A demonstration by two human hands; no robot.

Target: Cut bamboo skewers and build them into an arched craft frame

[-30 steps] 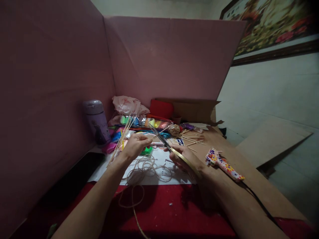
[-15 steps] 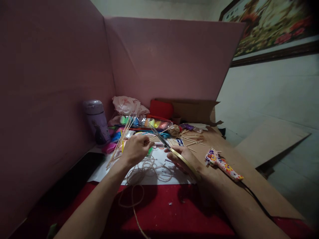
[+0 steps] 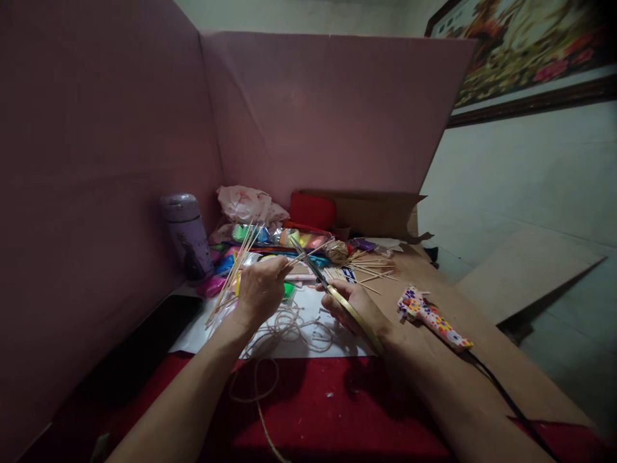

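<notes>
My left hand (image 3: 260, 289) is closed around a bundle of thin bamboo sticks (image 3: 235, 270) that fans out up and to the left, with a stick end poking right toward the blades. My right hand (image 3: 354, 305) grips gold-handled scissors (image 3: 332, 292), whose dark blades (image 3: 304, 257) point up-left and meet the stick end beside my left fingers. Loose jute twine (image 3: 284, 328) lies coiled on white paper (image 3: 308, 334) under both hands.
Pink board walls stand left and behind. A purple flask (image 3: 187, 235), a plastic bag (image 3: 243, 202), colourful clay packets (image 3: 294, 239), a twine ball (image 3: 337, 251), loose sticks (image 3: 371, 265) and a cardboard box (image 3: 376, 215) crowd the back. A patterned glue gun (image 3: 431, 318) lies right. A dark phone (image 3: 139, 347) lies left.
My left hand has lifted slightly and turned the stick bundle, bringing a stick end up to the scissor blades. The right hand with the scissors has barely shifted.
</notes>
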